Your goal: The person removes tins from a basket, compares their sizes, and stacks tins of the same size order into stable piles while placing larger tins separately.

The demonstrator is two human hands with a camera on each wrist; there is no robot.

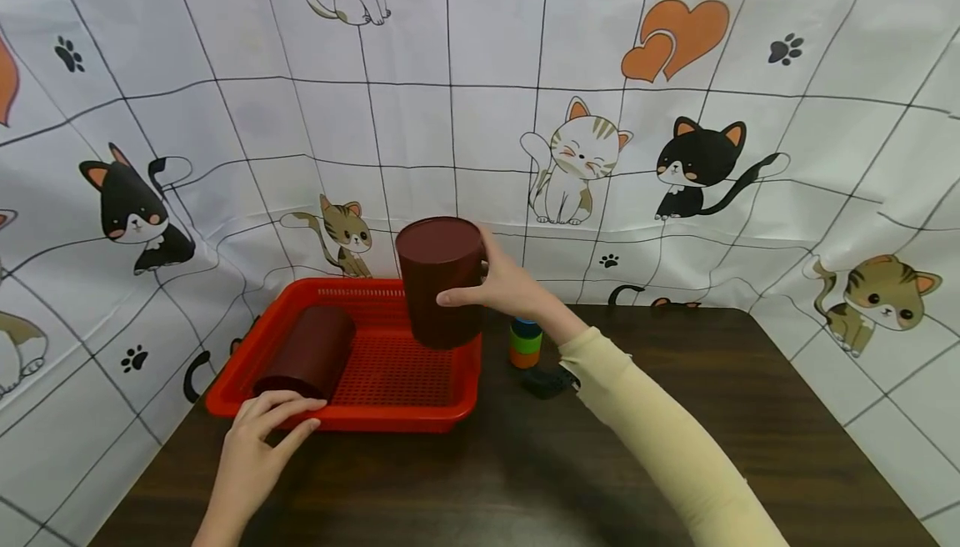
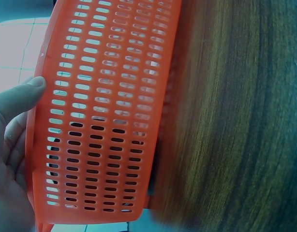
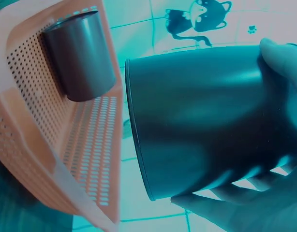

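A dark brown cylindrical container (image 1: 438, 288) stands upright in the air over the right side of the red plastic basket (image 1: 345, 419). My right hand (image 1: 512, 284) grips it from the right, thumb on the near side; the right wrist view shows several fingers curled along the container's wall (image 3: 201, 121). A second brown cylindrical container (image 1: 311, 351) lies on its side in the basket's left half. My left hand (image 1: 253, 447) holds the basket's near rim at the left corner. In the left wrist view its thumb lies over the rim of the perforated basket wall (image 2: 100, 121), with fingers behind.
On the dark wooden table (image 1: 637, 430), right of the basket, stand small stacked blue, green and orange pieces (image 1: 525, 345). A small black object (image 1: 546, 382) lies in front of them, partly behind the right forearm. A white cat-print sheet (image 1: 480, 130) hangs behind the table.
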